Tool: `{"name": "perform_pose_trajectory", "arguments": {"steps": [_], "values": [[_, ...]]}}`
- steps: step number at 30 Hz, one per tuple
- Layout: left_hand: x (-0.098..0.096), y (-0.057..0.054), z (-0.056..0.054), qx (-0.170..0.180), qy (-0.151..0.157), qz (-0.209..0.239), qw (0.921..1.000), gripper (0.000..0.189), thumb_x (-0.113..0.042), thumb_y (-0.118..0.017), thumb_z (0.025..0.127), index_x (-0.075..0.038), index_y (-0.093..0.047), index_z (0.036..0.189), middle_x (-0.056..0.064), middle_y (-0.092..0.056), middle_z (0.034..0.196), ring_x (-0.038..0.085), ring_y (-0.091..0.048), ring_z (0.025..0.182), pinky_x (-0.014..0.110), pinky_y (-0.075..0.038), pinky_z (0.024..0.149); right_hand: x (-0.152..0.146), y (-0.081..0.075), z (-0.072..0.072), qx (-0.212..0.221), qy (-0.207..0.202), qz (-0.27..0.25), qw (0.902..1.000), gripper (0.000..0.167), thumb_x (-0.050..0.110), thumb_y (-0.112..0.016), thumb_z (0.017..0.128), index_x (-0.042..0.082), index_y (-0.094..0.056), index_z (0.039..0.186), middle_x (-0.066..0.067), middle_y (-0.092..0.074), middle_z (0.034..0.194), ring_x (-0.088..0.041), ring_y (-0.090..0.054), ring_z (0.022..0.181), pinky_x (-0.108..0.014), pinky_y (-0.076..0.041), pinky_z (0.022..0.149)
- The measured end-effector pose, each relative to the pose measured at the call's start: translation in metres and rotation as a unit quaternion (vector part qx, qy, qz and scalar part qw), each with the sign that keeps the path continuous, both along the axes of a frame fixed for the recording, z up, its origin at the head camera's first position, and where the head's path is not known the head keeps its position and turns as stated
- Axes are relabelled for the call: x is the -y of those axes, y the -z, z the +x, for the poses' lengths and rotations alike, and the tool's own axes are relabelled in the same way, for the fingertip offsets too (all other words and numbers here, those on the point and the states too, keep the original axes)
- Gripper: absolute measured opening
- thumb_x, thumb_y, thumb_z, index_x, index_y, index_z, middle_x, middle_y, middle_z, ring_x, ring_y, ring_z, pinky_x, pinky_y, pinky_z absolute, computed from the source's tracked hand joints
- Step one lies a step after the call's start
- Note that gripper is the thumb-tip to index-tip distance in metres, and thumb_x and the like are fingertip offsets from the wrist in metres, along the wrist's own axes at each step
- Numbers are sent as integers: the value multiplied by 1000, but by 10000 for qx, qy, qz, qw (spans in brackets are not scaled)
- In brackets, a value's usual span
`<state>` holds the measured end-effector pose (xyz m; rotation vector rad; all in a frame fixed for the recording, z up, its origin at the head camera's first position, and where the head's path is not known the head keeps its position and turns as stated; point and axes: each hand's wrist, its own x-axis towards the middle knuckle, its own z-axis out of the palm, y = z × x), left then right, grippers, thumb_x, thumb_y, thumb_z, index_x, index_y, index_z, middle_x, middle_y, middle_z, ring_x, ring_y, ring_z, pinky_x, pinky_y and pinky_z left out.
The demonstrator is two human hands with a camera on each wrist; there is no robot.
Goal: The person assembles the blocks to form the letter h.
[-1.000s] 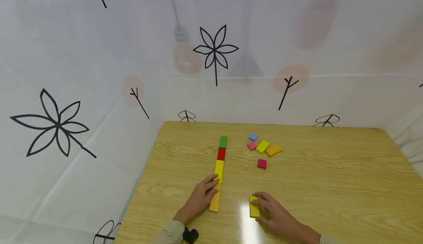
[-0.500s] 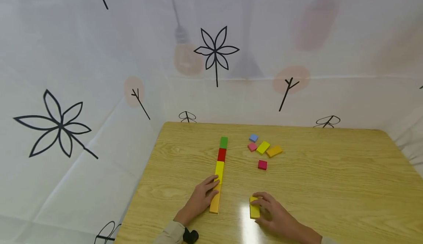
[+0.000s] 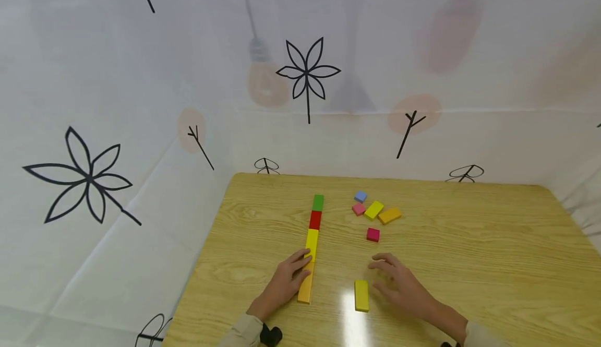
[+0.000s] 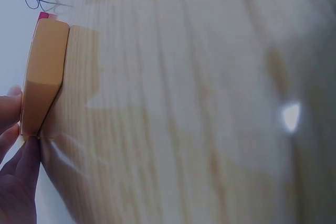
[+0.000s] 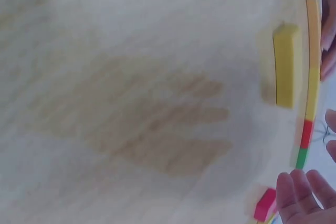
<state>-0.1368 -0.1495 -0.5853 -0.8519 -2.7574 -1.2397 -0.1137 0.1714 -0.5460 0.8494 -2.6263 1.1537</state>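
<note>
Four coloured wooden blocks form a straight row: green [image 3: 318, 202], red [image 3: 315, 220], yellow [image 3: 312, 240] and orange [image 3: 305, 290], end to end. My left hand [image 3: 283, 280] lies along the row's left side, its fingers touching the yellow and orange blocks near their joint. The left wrist view has the orange block [image 4: 44, 66] up close, with fingertips at its side. A separate yellow block [image 3: 361, 296] lies flat on the table to the row's right. Just right of that block, my right hand [image 3: 406, 289] hovers with fingers loosely spread, holding nothing.
Farther back on the wooden table [image 3: 469, 242] lie loose blocks: blue [image 3: 360, 196], pink [image 3: 359, 209], yellow [image 3: 374, 210], orange [image 3: 389, 215] and crimson [image 3: 373, 234]. A printed white cloth [image 3: 211, 75] hangs behind and at the left.
My right hand has let go of the separate yellow block and moved up and to the right, leaving it on the table. My left hand has stayed at the row.
</note>
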Motion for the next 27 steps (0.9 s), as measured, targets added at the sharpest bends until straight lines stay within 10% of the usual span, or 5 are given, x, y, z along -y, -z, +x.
{"name": "perform_pose_trajectory", "arguments": {"steps": [27], "values": [[-1, 1, -2, 9, 53, 11, 10000, 39, -15, -53, 98, 2, -52, 134, 11, -43, 143, 28, -41, 131, 35, -43, 99, -39, 3, -73, -434, 1409, -196, 9889, 37, -2, -75, 78, -3, -62, 112, -22, -55, 108, -36, -57, 86, -34, -49, 58]]}}
